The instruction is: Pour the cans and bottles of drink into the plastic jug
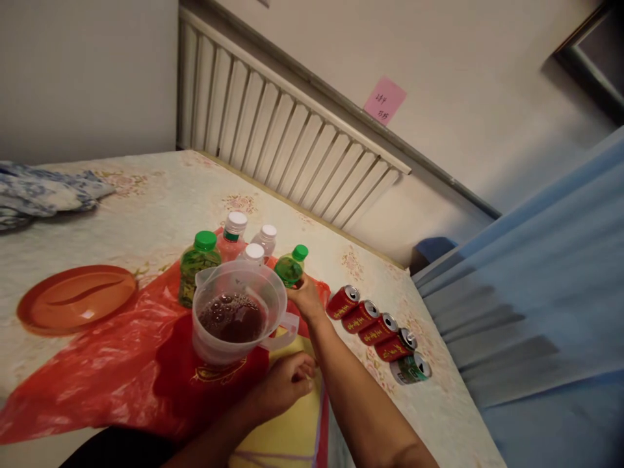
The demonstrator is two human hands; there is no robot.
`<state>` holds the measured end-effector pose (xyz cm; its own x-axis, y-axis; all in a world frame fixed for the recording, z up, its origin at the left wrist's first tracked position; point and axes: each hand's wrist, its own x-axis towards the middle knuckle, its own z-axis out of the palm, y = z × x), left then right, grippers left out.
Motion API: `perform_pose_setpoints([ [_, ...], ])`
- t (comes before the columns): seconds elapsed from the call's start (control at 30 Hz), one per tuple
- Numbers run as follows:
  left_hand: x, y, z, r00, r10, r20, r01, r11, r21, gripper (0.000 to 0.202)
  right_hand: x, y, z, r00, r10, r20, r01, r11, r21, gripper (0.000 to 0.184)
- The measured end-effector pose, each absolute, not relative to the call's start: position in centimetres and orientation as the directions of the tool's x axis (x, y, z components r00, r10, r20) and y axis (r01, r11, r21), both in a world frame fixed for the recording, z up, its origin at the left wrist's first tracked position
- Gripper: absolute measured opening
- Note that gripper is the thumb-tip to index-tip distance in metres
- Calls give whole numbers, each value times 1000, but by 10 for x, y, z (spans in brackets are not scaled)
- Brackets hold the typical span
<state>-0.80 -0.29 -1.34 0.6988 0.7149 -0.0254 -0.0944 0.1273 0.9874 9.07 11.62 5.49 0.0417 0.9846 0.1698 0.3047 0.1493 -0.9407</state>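
My right hand (305, 296) reaches past the jug and is closed around a small green bottle (289, 269) with a green cap. My left hand (288, 385) rests in front of the jug's handle, its fingers loosely curled with nothing visible in them. Between my hands and the bottles stands a clear plastic measuring jug (209, 348), partly filled with dark, bubbly liquid (234, 320). Behind the jug are a larger green-capped bottle (199, 266) and several white-capped bottles (236, 229), partly hidden by it.
Several red cans (361, 316) and a green can (410, 368) stand in a row at right, tabs opened. Under the jug lies a red plastic bag (112, 364). An orange lid-like plate (78, 299) is at left, with a patterned cloth (43, 195) behind. A radiator (273, 123) lines the wall.
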Motion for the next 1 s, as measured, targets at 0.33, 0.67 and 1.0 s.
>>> perform_pose_setpoints([
  [0.33, -6, -1, -14, 724, 689, -22, -52, 86, 995, 19, 80, 116, 36, -51, 981, 186, 139, 191, -972, 55],
  [0.67, -1, 5, -21, 767, 639, -56, 0, 87, 996, 33, 179, -16, 14, 429, 881, 198, 322, 55, -945, 53],
  [1.0, 2, 8, -21, 774, 628, -83, 4, 127, 992, 37, 361, -138, -11, 889, 368, 274, 361, -192, -913, 66],
])
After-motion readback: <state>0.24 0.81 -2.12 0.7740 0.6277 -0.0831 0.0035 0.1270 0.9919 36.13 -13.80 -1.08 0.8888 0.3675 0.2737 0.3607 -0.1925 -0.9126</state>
